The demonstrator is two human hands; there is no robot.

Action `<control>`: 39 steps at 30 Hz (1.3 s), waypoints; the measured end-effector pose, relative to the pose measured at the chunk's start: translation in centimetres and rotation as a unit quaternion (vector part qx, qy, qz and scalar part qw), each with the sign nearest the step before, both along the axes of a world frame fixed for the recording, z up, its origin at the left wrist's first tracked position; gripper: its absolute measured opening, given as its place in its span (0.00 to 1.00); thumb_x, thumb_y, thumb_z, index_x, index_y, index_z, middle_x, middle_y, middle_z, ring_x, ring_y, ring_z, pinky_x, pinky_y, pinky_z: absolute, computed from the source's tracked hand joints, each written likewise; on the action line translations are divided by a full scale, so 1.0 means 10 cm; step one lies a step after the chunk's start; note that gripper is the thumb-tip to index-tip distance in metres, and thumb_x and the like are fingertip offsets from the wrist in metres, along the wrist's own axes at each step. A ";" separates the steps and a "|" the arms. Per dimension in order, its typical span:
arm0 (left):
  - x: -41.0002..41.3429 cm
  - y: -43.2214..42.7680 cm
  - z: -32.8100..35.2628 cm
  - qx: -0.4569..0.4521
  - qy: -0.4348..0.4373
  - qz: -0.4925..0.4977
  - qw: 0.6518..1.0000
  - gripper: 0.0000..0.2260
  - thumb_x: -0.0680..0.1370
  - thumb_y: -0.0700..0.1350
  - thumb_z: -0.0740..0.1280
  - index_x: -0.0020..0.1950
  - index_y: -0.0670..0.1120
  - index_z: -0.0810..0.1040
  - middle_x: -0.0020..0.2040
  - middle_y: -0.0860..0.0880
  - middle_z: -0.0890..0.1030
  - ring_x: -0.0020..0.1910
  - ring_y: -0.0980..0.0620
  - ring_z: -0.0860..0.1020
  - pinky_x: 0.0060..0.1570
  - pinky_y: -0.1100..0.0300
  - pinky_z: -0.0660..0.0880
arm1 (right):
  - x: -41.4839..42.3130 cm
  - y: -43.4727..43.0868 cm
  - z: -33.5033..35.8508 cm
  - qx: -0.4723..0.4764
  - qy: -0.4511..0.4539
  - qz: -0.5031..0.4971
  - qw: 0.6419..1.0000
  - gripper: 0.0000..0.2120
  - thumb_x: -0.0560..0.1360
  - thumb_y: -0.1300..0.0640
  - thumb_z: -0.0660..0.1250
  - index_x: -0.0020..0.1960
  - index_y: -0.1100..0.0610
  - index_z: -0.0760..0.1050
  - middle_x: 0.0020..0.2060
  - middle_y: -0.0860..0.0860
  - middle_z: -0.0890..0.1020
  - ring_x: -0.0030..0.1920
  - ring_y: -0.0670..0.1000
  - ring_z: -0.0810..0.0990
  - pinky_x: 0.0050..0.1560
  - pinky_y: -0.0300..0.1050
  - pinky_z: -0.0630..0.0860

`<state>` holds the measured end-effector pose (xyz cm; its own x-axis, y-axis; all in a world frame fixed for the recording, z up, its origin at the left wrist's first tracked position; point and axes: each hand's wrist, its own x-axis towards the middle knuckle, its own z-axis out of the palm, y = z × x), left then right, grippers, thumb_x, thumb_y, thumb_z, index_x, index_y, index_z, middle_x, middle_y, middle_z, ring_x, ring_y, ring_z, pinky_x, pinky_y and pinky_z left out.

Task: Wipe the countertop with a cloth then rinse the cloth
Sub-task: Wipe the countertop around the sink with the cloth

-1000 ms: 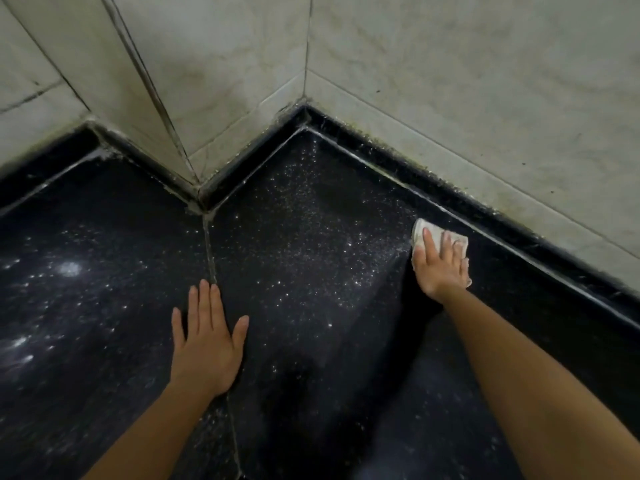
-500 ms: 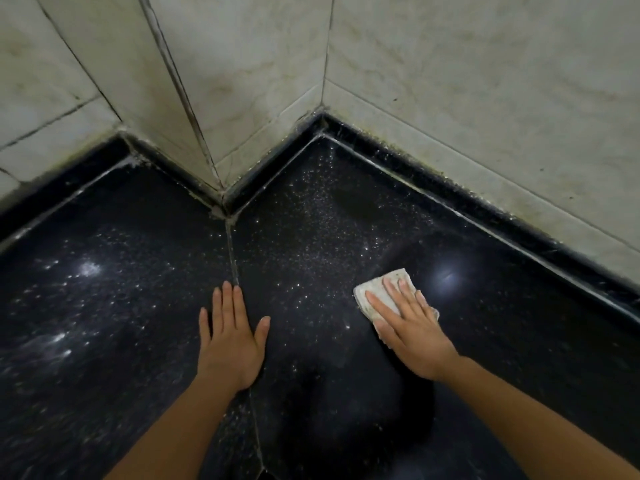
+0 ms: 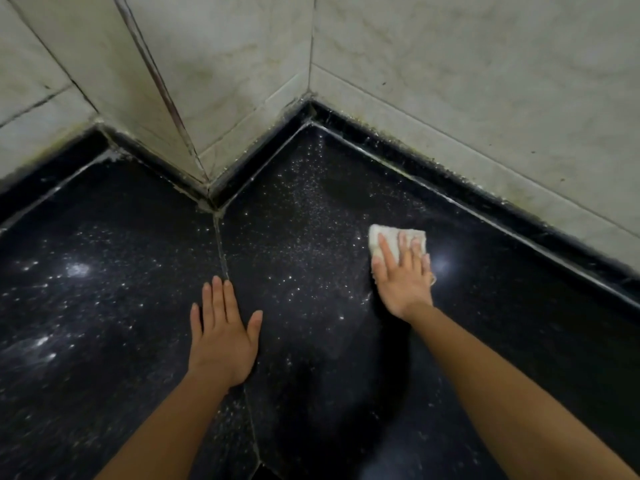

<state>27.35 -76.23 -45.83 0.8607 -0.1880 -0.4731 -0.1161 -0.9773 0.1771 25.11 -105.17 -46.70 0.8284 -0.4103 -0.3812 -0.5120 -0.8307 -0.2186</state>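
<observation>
A black speckled stone countertop [image 3: 304,216] fills the lower view and runs into a tiled wall corner. A small folded off-white cloth [image 3: 384,237] lies flat on it, right of centre. My right hand [image 3: 403,275] presses down on the cloth with fingers spread over it; only the cloth's far edge shows past the fingertips. My left hand [image 3: 223,337] rests flat on the countertop with fingers together, palm down, just beside a seam [image 3: 221,244] between two slabs. It holds nothing.
Pale marbled wall tiles [image 3: 450,81] rise behind the counter, with an outward wall corner [image 3: 204,181] jutting in at centre left. A raised black upstand [image 3: 519,216] with grimy grout lines the wall foot. Light glints off the wet stone at the left [image 3: 76,270].
My right hand slid the cloth from near the back upstand toward me and left, then back out to the right and slightly away. The left hand stayed planted by the seam.
</observation>
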 end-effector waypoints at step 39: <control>-0.01 -0.03 0.02 0.002 -0.011 -0.005 1.000 0.32 0.79 0.60 0.38 0.73 0.41 0.30 0.75 0.43 0.31 0.74 0.48 0.31 0.72 0.50 0.33 | -0.83 0.73 0.08 0.065 -0.017 0.393 0.917 0.23 0.82 0.41 0.41 0.76 0.39 0.41 0.77 0.49 0.39 0.75 0.53 0.30 0.70 0.48 0.25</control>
